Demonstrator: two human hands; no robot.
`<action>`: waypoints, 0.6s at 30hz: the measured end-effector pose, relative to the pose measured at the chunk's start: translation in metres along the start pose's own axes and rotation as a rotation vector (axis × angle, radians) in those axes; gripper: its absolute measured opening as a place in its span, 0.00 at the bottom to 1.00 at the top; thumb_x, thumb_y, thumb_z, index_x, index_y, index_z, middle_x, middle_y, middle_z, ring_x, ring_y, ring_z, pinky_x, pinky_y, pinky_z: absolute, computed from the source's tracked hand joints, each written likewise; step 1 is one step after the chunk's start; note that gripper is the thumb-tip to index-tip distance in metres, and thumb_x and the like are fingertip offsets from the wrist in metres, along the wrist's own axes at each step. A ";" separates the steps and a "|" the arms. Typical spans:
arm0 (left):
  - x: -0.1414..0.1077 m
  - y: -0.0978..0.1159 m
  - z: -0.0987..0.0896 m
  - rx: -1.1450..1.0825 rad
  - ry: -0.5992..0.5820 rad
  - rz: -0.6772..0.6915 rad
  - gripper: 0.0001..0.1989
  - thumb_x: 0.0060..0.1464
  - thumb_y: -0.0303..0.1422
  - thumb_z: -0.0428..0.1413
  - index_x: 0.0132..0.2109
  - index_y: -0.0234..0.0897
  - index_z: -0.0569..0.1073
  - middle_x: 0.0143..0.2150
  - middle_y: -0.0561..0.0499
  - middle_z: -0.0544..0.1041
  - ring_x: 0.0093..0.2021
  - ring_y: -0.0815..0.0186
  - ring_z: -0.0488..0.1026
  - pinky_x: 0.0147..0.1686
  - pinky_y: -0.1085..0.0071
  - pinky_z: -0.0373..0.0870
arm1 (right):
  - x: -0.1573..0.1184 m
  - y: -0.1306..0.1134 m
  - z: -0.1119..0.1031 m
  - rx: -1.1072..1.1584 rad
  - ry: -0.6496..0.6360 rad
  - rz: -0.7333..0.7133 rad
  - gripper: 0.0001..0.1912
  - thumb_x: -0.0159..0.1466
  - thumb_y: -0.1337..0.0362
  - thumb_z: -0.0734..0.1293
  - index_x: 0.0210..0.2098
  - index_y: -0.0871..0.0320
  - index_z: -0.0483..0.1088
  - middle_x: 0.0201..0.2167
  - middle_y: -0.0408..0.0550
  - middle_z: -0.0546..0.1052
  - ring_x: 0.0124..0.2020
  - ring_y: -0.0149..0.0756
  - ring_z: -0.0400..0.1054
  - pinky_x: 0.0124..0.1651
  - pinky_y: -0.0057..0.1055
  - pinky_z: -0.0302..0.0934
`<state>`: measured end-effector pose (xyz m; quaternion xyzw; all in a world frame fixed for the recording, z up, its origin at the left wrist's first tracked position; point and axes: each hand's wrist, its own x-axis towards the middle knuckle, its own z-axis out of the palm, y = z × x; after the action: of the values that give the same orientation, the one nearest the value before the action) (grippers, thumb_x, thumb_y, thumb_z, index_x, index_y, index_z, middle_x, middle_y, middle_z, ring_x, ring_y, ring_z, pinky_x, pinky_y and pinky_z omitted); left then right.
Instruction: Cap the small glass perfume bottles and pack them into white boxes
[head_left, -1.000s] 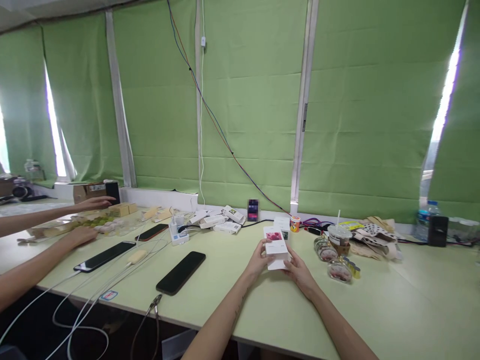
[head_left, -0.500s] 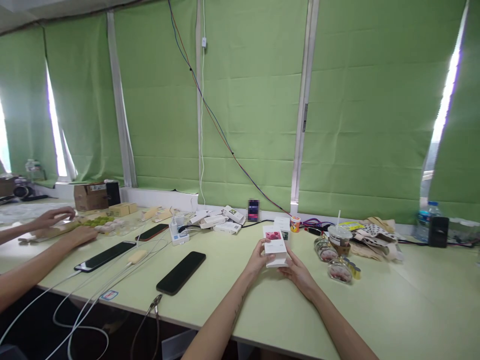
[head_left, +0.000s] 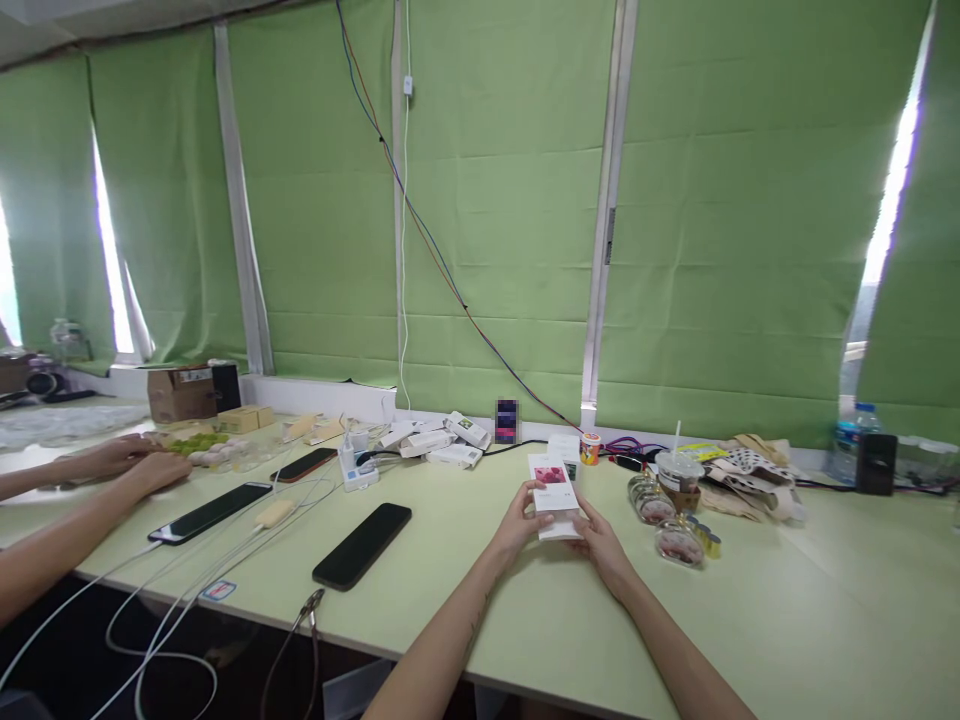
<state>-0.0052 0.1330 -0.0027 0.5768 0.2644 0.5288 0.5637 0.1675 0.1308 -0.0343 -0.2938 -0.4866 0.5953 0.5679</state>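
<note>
Between my two hands is a small white cardboard box with a pink-red picture on its upper part. My left hand grips its left side, thumb toward the front. On the right edge, the fingers of my right hand close around it, low down. Both hands are just above the light green table. Behind the held box, another white box with a dark green picture stands partly hidden. An orange and white tub is just right of it.
Left of my arms lies a black phone. Charging cables trail from a white power strip. Several white boxes are heaped at the back. To the right are a drink cup and clear packages. Another person's hands work at far left.
The held box has tipped slightly and come a little lower, with my fingers still on both sides. At far left, the other person's hands have moved closer together.
</note>
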 end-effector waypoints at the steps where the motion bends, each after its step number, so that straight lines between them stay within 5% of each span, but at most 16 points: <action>1: 0.000 0.000 0.000 -0.005 0.011 -0.001 0.27 0.37 0.33 0.67 0.46 0.43 0.66 0.46 0.48 0.73 0.41 0.60 0.75 0.38 0.68 0.70 | 0.000 0.000 0.001 0.016 -0.007 0.008 0.40 0.53 0.50 0.71 0.62 0.50 0.56 0.43 0.47 0.78 0.35 0.40 0.73 0.39 0.38 0.67; 11: 0.003 -0.001 -0.004 -0.024 0.041 0.040 0.25 0.37 0.30 0.66 0.45 0.41 0.67 0.43 0.50 0.75 0.41 0.60 0.74 0.37 0.70 0.68 | -0.009 -0.005 0.009 -0.020 -0.181 -0.028 0.50 0.48 0.58 0.76 0.64 0.50 0.50 0.49 0.51 0.75 0.44 0.42 0.71 0.44 0.37 0.65; 18: 0.001 0.003 0.000 -0.056 0.027 0.024 0.24 0.38 0.29 0.64 0.45 0.43 0.67 0.47 0.48 0.73 0.45 0.57 0.73 0.40 0.67 0.69 | -0.002 0.003 0.002 -0.085 -0.080 -0.044 0.41 0.51 0.50 0.72 0.61 0.53 0.58 0.41 0.49 0.78 0.32 0.36 0.71 0.35 0.32 0.63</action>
<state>-0.0053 0.1333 0.0009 0.5568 0.2503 0.5504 0.5695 0.1653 0.1292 -0.0367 -0.2828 -0.5402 0.5726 0.5480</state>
